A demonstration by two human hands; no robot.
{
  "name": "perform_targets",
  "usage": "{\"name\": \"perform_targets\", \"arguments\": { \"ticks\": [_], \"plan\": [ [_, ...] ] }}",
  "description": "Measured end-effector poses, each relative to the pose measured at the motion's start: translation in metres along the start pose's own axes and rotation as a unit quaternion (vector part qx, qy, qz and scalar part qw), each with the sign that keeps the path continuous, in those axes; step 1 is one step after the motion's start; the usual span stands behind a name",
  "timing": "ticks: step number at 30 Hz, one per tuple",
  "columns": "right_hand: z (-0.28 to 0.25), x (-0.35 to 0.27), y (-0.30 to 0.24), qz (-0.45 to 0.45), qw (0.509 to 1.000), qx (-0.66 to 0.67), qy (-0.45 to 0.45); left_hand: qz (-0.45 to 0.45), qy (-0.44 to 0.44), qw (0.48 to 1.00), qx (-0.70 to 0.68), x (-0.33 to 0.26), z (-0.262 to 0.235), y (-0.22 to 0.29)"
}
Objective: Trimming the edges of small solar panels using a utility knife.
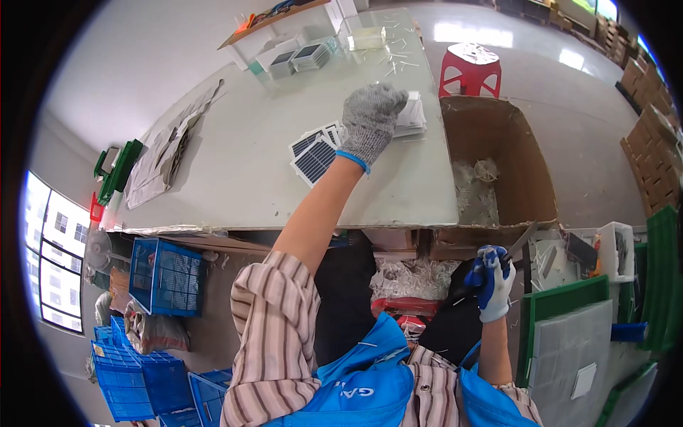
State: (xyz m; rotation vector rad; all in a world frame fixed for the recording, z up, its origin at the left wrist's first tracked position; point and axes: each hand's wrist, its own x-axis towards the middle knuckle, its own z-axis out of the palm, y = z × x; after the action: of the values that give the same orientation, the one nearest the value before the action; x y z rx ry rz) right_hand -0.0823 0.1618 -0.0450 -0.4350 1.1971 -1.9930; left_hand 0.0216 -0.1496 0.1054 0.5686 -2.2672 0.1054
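Here's the left hand [373,122] in its grey knit glove, up over the pale worktable [245,149] — fingers curled in tight, knuckles away from us, right against a stack of white rectangular pieces [413,117]; whether it grips one, I can't tell, the glove hides it. Just left of the wrist, small solar panels [314,161] lie fanned on the tabletop, dark striped faces up, white borders showing. Down on the right, the right hand [492,281], in a blue-and-white glove, is closed around a slim dark blade-like tool [523,240], tilted up and away, well clear of the panels. Between the two sits an open cardboard box [528,160] against the table's side — a red stool [469,71] just beyond it.
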Motion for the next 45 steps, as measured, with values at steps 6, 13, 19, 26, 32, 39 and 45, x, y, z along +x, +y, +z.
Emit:
{"name": "perform_targets", "arguments": {
  "ticks": [6,13,19,26,32,39,45],
  "plan": [
    [-0.016,-0.002,0.009,0.008,1.0,-0.008,0.027,0.028,-0.013,0.999,0.031,-0.05,0.002,-0.023],
    [0.0,-0.002,0.033,0.067,0.997,0.015,-0.024,-0.081,-0.168,0.958,0.216,-0.121,-0.06,-0.07],
    [0.003,0.007,0.037,0.068,0.997,-0.019,-0.009,0.072,-0.082,0.987,0.12,-0.093,-0.065,-0.002],
    [-0.006,0.045,0.06,0.021,0.997,-0.066,-0.046,0.157,-0.132,0.979,-0.011,-0.128,0.002,0.123],
    [-0.002,0.07,0.081,-0.034,0.99,-0.123,-0.058,-0.004,-0.039,0.999,-0.024,-0.104,0.051,0.12],
    [0.0,0.065,0.057,0.005,0.977,-0.121,-0.174,-0.013,-0.043,0.999,-0.002,-0.101,0.057,0.123],
    [0.023,0.008,0.07,0.001,0.999,0.024,-0.047,-0.011,-0.026,0.999,0.034,-0.107,0.061,0.122]
  ]
}}
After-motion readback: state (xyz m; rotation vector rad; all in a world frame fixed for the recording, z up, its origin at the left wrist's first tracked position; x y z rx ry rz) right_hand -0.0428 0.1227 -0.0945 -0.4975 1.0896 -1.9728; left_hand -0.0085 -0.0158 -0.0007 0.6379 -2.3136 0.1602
